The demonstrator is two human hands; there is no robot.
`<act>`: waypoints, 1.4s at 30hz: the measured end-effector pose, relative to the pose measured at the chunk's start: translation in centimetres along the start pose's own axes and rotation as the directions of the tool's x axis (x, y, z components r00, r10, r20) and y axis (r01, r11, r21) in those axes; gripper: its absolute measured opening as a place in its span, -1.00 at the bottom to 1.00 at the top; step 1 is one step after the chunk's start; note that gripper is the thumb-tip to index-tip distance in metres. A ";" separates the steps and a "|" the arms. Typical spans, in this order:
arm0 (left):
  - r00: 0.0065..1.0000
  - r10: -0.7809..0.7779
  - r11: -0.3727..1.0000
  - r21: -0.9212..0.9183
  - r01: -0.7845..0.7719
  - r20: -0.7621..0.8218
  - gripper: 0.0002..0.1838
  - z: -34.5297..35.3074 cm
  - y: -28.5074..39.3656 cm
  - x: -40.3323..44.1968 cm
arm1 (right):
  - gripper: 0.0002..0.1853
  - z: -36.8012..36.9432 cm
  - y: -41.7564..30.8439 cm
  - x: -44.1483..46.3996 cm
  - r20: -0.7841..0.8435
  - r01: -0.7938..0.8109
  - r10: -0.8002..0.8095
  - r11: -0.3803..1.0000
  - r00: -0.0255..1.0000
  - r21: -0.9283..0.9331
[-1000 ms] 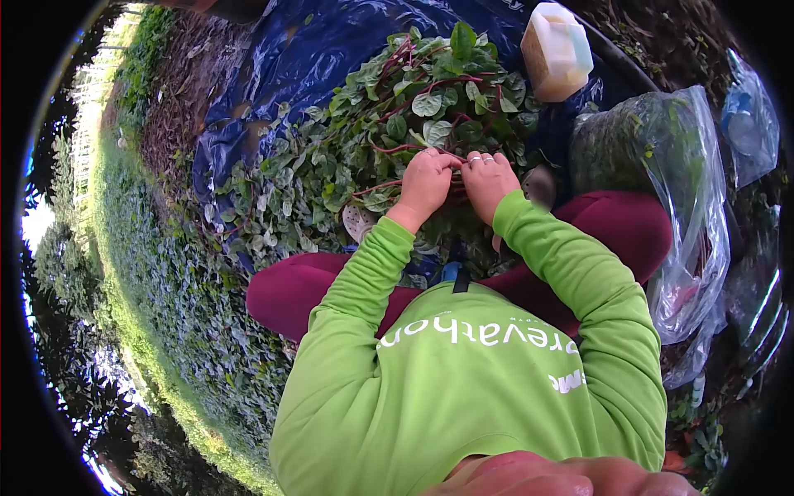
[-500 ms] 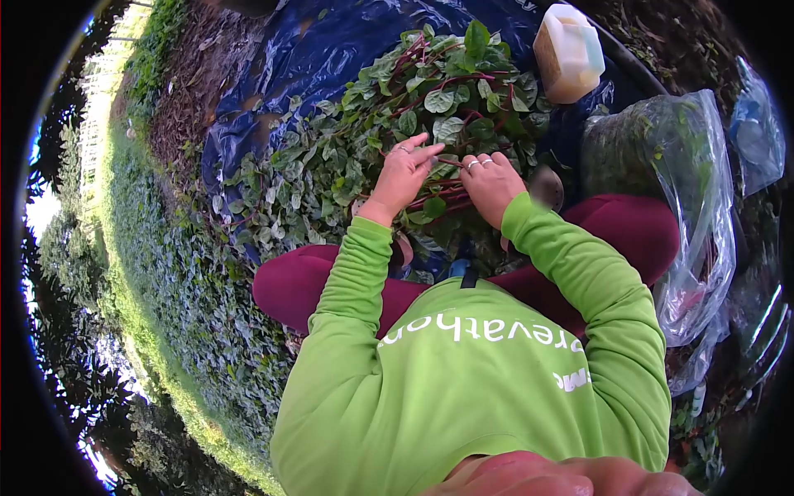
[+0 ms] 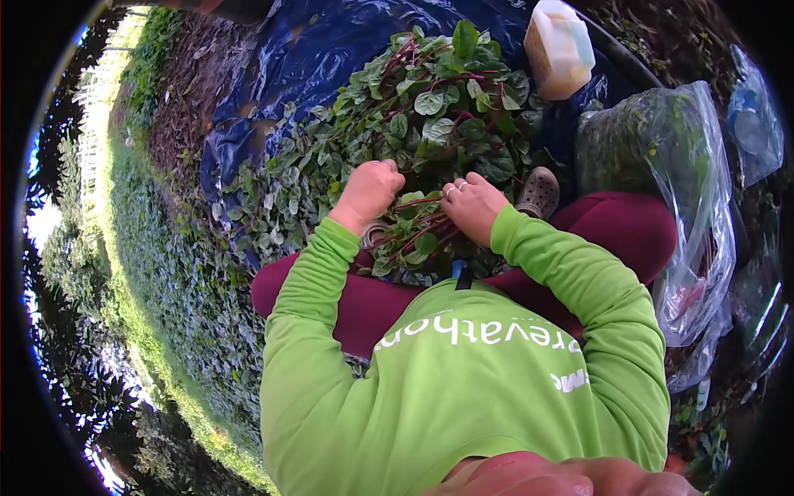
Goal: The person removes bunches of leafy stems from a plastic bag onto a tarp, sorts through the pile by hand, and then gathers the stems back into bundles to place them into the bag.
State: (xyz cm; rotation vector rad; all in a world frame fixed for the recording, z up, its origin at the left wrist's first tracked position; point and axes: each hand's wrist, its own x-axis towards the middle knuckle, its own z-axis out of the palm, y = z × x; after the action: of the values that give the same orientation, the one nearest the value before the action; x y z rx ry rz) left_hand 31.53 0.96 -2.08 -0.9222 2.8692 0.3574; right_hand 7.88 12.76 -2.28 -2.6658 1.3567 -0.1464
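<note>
My right hand (image 3: 474,208) is closed around a bundle of red-stemmed leafy greens (image 3: 428,228), which look like Malabar spinach, held low between my legs. My left hand (image 3: 370,193) has its fingers curled together in a pinch, to the left of the bundle and apart from my right hand. Whatever it may grip is too small to make out. Just beyond both hands rises a large heap of the same greens (image 3: 430,103), with leaves spreading off to the left.
A blue plastic sheet (image 3: 331,37) lies under the heap. At the back right stands a whitish plastic container (image 3: 559,51). A clear plastic bag packed with greens (image 3: 624,153) sits beside my right knee. My clog (image 3: 539,192) shows near my right hand. Low plants (image 3: 190,256) grow along the left.
My left hand has moved left and toward me, away from my right hand, and its fingers have closed. The right hand and bundle have shifted slightly toward me.
</note>
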 end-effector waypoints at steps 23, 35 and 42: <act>0.933 -0.322 0.883 -0.407 0.235 -0.160 -0.69 1.6 -4.9 14.9 | -0.83 -0.1 2.3 1.1 -0.079 -0.177 0.179 0.984 0.981 0.030; 0.955 -0.246 0.292 -0.928 0.234 0.163 -0.66 2.2 0.3 2.5 | -0.70 -0.1 2.2 0.6 -0.128 -0.164 0.157 0.985 0.979 -0.045; 0.853 -0.230 -0.137 -0.883 0.449 0.469 -0.60 2.1 2.1 1.4 | -0.72 0.5 1.7 0.6 -0.119 -0.097 0.091 0.995 0.989 -0.038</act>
State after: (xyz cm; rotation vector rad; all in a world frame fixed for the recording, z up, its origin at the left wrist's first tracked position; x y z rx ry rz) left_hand 29.27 2.41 -3.99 -1.5598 1.4849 2.4932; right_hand 6.97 11.30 -3.10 -2.6595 1.5346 -0.2696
